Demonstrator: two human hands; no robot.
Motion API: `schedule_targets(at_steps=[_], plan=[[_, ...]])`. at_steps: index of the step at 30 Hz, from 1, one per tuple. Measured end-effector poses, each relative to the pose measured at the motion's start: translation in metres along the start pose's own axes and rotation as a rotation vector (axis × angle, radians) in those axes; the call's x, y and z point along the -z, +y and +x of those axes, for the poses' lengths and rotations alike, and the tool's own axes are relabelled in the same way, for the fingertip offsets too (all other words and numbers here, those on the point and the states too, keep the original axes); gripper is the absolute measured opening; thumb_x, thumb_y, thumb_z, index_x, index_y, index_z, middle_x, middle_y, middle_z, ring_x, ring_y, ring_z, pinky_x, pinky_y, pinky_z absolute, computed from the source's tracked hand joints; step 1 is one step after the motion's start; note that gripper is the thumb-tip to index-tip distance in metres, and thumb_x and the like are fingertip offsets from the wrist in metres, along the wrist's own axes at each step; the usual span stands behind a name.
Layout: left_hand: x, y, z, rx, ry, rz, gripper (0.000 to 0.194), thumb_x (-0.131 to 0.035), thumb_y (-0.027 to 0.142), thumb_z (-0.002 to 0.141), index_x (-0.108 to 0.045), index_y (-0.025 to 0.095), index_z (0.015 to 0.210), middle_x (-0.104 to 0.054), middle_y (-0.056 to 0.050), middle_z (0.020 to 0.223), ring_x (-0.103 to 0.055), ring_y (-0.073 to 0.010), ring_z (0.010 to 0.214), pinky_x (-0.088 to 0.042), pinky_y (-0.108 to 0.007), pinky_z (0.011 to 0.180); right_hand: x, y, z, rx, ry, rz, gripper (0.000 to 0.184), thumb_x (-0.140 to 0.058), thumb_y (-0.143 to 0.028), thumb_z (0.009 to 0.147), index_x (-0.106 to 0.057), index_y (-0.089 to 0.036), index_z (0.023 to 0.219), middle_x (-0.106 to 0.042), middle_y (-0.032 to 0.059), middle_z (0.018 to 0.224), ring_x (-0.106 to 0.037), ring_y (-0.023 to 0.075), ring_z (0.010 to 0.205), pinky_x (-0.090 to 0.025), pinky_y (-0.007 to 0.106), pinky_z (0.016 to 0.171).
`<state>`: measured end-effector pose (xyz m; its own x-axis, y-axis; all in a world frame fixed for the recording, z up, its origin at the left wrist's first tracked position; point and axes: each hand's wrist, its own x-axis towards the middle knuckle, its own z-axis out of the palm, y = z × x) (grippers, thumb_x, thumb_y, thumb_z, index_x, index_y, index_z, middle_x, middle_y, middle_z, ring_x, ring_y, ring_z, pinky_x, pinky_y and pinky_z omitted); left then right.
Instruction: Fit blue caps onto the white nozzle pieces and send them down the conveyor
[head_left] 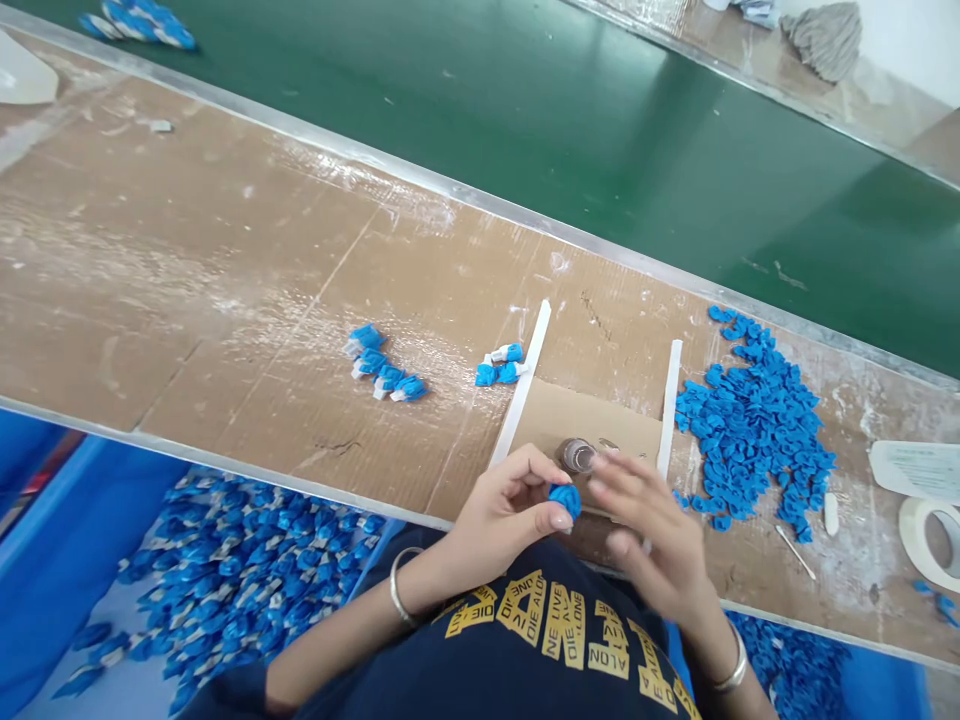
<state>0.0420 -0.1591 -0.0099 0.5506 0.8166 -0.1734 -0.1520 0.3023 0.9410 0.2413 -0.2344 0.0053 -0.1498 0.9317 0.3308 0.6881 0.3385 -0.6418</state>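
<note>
My left hand pinches a small round blue piece between thumb and fingertips, just in front of my body. To its right, my right hand is blurred by motion, its fingers stretched out and apart with nothing visible in them. A short metal cylinder stands on a cardboard sheet just beyond my hands. On the right lies a heap of small blue pieces. Left of the sheet sit a few blue-and-white bundles and a short row of similar bundles.
White strips flank the cardboard. A tape roll and a thin stick lie at the right. Blue bins hold many bundles at lower left and blue pieces at lower right. A green belt runs behind the table.
</note>
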Motion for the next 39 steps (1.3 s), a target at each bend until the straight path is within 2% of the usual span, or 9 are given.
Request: schedule_targets(at_steps=[4, 8, 11, 16, 21, 24, 29, 34, 39], plan=[[0.044, 0.005, 0.013, -0.444, 0.276, 0.902, 0.018, -0.07, 0.038, 0.087, -0.065, 0.02, 0.089, -0.068, -0.003, 0.075, -0.061, -0.017, 0.068, -0.046, -0.028, 0.066, 0.022, 0.055, -0.006, -0.297, 0.348, -0.407, 0.016, -0.057, -0.026, 0.094, -0.071, -0.021, 0.101, -0.074, 0.0087, 0.099, -0.068, 0.0231, 0.093, -0.055, 0.039, 0.083], [0.089, 0.009, 0.031, -0.454, 0.451, 1.517, 0.019, -0.058, 0.035, 0.094, -0.066, 0.018, 0.094, -0.071, -0.008, 0.08, -0.06, -0.025, 0.075, -0.044, -0.037, 0.071, 0.036, 0.093, -0.006, -0.306, 0.153, -0.591, 0.028, -0.049, -0.034, 0.097, -0.07, -0.017, 0.096, -0.073, 0.0119, 0.095, -0.066, 0.0251, 0.086, -0.055, 0.041, 0.079], [0.099, 0.014, 0.038, -0.339, 0.497, 1.738, 0.022, -0.052, 0.033, 0.096, -0.066, 0.016, 0.098, -0.07, -0.012, 0.086, -0.059, -0.0307, 0.083, -0.042, -0.041, 0.072, 0.039, 0.098, 0.001, -0.247, 0.032, -0.655, 0.03, -0.044, -0.031, 0.098, -0.068, -0.015, 0.101, -0.071, 0.0126, 0.094, -0.067, 0.0255, 0.084, -0.055, 0.04, 0.077], [0.086, 0.021, 0.047, -0.389, 0.518, 1.731, 0.022, -0.05, 0.029, 0.096, -0.066, 0.016, 0.103, -0.065, -0.016, 0.106, -0.056, -0.0324, 0.098, -0.044, -0.044, 0.083, 0.041, 0.087, 0.001, -0.178, -0.03, -0.77, 0.028, -0.042, -0.024, 0.098, -0.068, -0.013, 0.099, -0.066, 0.0108, 0.091, -0.066, 0.0205, 0.072, -0.054, 0.031, 0.06], [0.074, 0.021, 0.059, -0.402, 0.271, 1.548, 0.025, -0.05, 0.028, 0.097, -0.062, 0.014, 0.113, -0.065, -0.014, 0.11, -0.056, -0.0303, 0.103, -0.045, -0.043, 0.091, 0.038, 0.079, -0.023, -0.09, -0.021, -0.794, 0.025, -0.044, -0.024, 0.1, -0.067, -0.012, 0.096, -0.07, 0.0141, 0.1, -0.069, 0.0238, 0.088, -0.058, 0.034, 0.076], [0.072, 0.02, 0.059, -0.374, 0.213, 1.53, 0.022, -0.051, 0.021, 0.095, -0.062, 0.013, 0.112, -0.067, -0.013, 0.106, -0.057, -0.03, 0.1, -0.045, -0.043, 0.088, 0.035, 0.077, -0.032, -0.07, 0.033, -0.809, 0.022, -0.047, -0.022, 0.099, -0.066, -0.012, 0.095, -0.073, 0.0158, 0.101, -0.07, 0.0254, 0.09, -0.058, 0.037, 0.08], [0.076, 0.016, 0.045, -0.428, 0.194, 1.579, 0.017, -0.056, 0.022, 0.094, -0.064, 0.015, 0.107, -0.069, -0.011, 0.102, -0.057, -0.0291, 0.098, -0.043, -0.042, 0.084, 0.028, 0.073, -0.029, -0.162, 0.121, -0.814, 0.023, -0.049, -0.024, 0.099, -0.065, -0.014, 0.086, -0.075, 0.0158, 0.098, -0.071, 0.0259, 0.086, -0.058, 0.037, 0.075], [0.077, 0.014, 0.028, -0.609, 0.076, 1.686, 0.014, -0.058, 0.029, 0.096, -0.068, 0.019, 0.098, -0.07, -0.008, 0.092, -0.056, -0.0285, 0.096, -0.038, -0.043, 0.089, 0.024, 0.069, -0.026, -0.263, 0.148, -0.789, 0.026, -0.046, -0.026, 0.098, -0.064, -0.016, 0.084, -0.075, 0.0159, 0.1, -0.071, 0.0264, 0.089, -0.057, 0.038, 0.076], [0.08, 0.018, 0.013, -0.67, -0.081, 1.712, 0.021, -0.056, 0.026, 0.097, -0.066, 0.014, 0.111, -0.069, -0.009, 0.092, -0.058, -0.0269, 0.095, -0.038, -0.041, 0.088, 0.026, 0.068, -0.031, -0.373, 0.144, -0.708, 0.026, -0.044, -0.03, 0.094, -0.065, -0.016, 0.089, -0.073, 0.0163, 0.104, -0.068, 0.0277, 0.094, -0.055, 0.042, 0.084]])
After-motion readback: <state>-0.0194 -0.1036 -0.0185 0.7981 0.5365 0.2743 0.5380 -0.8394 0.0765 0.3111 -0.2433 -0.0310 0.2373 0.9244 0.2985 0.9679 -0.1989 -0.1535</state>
